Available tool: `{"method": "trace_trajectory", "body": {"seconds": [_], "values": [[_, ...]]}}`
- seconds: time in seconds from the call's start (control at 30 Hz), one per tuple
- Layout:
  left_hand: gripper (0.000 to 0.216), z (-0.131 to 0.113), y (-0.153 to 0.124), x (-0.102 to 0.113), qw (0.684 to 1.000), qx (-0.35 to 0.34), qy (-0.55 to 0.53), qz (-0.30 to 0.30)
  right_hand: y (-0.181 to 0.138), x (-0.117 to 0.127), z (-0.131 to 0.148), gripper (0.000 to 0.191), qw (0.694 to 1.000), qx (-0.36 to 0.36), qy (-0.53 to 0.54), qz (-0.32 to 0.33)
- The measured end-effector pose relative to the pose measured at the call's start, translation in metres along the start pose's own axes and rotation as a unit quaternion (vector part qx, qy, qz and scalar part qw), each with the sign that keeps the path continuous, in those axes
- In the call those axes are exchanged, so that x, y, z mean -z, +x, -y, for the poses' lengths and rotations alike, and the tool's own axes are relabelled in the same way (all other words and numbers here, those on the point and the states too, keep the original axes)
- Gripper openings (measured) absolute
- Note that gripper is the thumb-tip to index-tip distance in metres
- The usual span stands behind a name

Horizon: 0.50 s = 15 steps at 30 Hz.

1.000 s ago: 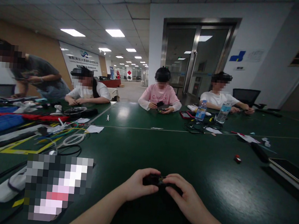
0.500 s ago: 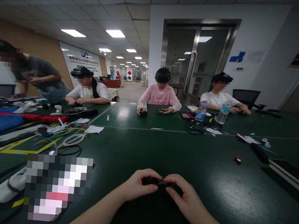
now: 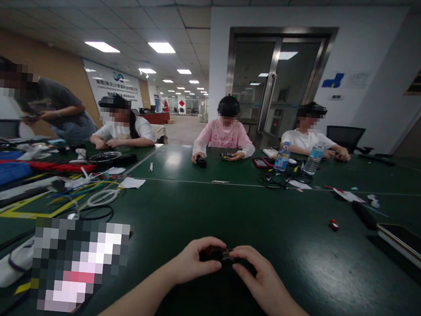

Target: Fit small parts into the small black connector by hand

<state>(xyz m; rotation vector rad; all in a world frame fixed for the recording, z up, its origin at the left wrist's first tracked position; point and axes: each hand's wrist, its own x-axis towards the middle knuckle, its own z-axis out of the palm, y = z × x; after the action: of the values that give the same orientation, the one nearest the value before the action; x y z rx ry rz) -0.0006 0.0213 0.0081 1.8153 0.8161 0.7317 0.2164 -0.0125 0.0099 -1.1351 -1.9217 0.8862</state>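
Observation:
Both my hands meet low in the middle of the head view, above the green table (image 3: 176, 209). Between them is a small dark object (image 3: 226, 260), mostly covered by my fingers; its kind cannot be made out. My left hand (image 3: 198, 261) grips its left end, thumb on the near side and fingers over the far side. My right hand (image 3: 254, 269) pinches its right end in the same way. The fingertips of the two hands are close together at the object's middle.
A blurred-out flat device (image 3: 83, 265) and a white power strip (image 3: 1, 270) lie left. Cables (image 3: 102, 197) and blue trays (image 3: 0, 179) are beyond. At right are a small red item (image 3: 333, 224) and a black-topped slab (image 3: 409, 246). Water bottles (image 3: 282, 157) and several seated people are across the table.
My hands stay almost still on the small dark object. At far left, a standing person's hand has lifted from the table. The whole view has shifted very slightly.

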Motion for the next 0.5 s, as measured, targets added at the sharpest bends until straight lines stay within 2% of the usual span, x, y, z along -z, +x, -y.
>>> {"method": "trace_trajectory", "body": {"seconds": [0.07, 0.23, 0.5], "values": [[0.042, -0.0003, 0.0, -0.0004, 1.0, 0.006, -0.007, -0.004, -0.0002, -0.0001, 0.0002, 0.019, 1.0, -0.005, -0.001, -0.003], [0.034, -0.0031, 0.0, 0.0001, 0.999, 0.026, 0.023, 0.001, 0.0002, 0.0, -0.0007, 0.026, 1.0, -0.016, -0.001, -0.001], [0.035, -0.0009, 0.0001, -0.0001, 1.0, 0.014, 0.013, 0.002, 0.0006, 0.0005, -0.0018, 0.026, 1.0, -0.014, 0.01, 0.006]]}}
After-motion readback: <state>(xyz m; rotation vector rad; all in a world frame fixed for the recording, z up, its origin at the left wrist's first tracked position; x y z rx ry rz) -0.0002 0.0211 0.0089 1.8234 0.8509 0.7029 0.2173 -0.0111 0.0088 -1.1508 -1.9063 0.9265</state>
